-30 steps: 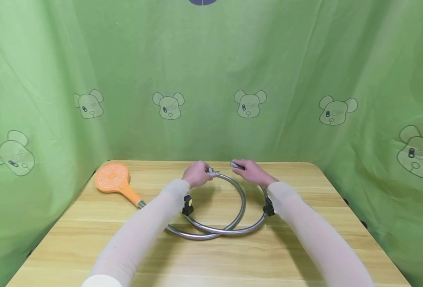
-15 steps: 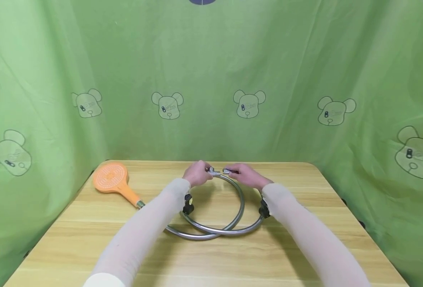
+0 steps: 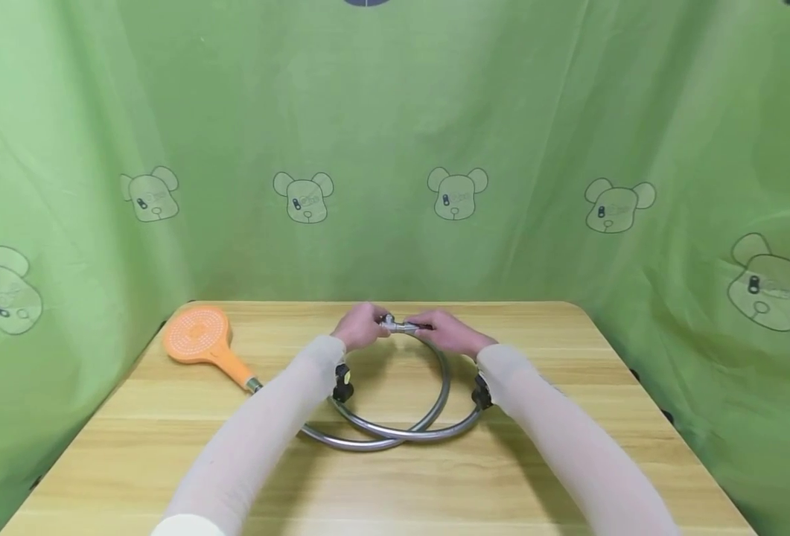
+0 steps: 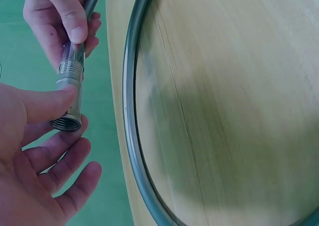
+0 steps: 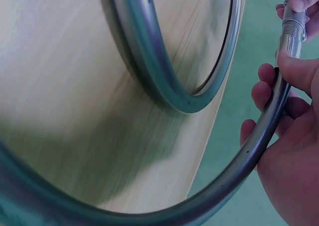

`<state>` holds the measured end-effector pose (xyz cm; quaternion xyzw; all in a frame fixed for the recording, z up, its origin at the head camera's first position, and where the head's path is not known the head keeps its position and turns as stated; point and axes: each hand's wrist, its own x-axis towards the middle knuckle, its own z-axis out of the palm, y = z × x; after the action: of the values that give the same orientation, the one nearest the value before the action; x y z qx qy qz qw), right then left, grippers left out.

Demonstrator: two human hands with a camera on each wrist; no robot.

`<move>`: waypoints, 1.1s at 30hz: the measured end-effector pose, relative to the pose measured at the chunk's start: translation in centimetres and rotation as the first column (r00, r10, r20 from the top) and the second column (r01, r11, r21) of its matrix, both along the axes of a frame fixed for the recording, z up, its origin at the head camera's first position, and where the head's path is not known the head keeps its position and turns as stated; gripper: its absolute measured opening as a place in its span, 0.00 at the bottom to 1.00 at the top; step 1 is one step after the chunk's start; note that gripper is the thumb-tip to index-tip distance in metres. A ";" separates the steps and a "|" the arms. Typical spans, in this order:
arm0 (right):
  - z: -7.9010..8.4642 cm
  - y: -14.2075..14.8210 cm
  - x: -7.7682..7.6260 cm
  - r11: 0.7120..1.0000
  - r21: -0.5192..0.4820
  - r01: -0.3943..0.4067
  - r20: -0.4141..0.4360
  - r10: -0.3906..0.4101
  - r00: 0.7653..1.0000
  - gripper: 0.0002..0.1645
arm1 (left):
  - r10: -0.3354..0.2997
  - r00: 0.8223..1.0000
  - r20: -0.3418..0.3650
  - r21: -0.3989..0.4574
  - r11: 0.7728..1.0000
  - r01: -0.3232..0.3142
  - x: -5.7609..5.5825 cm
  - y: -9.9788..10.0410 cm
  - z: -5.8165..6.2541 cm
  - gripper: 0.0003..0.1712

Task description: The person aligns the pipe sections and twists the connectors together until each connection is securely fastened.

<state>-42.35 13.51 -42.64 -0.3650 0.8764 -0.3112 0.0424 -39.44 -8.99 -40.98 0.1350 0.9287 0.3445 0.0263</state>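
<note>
My left hand (image 3: 360,326) pinches a small metal threaded fitting (image 4: 74,81) between thumb and fingers. The fitting's hollow end, threaded inside, faces the left palm in the left wrist view. My right hand (image 3: 450,333) grips the metal end (image 5: 290,45) of a flexible shower hose (image 3: 445,380). That hose end meets the fitting's outer thread, and some thread rings still show between them. Its other end joins an orange shower head (image 3: 198,335), which lies face up at the left of the table. Both forearms hide parts of the hose.
The hose lies in crossing loops on the wooden table (image 3: 381,491) between and below the hands. A green curtain (image 3: 381,246) with bear-face prints surrounds the table at the back and sides. Dark wrist cameras (image 3: 343,383) hang under the wrists.
My right hand has moved left with the hose end, closing the gap to the fitting. The left hand has stayed nearly still. The whole view has shifted slightly.
</note>
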 end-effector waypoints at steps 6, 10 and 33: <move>-0.3 -0.4 -0.1 1.000 -0.003 0.031 0.056 -0.031 0.998 0.20 | -0.028 1.000 0.011 0.026 0.999 0.028 0.0 -0.5 -0.3 0.16; -0.6 -0.3 -0.2 0.999 -0.009 0.049 0.083 -0.048 0.995 0.20 | -0.032 1.000 -0.001 0.032 0.999 0.032 0.0 -0.5 -0.4 0.14; -0.1 0.0 -0.8 0.996 -0.022 0.087 0.121 -0.084 0.989 0.09 | -0.030 0.998 -0.052 -0.003 1.000 0.030 -0.8 -0.1 -0.7 0.13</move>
<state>-43.13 13.50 -42.77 -0.3083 0.8827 -0.3462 0.0767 -40.23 -9.12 -41.64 0.1576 0.9274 0.3393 0.0075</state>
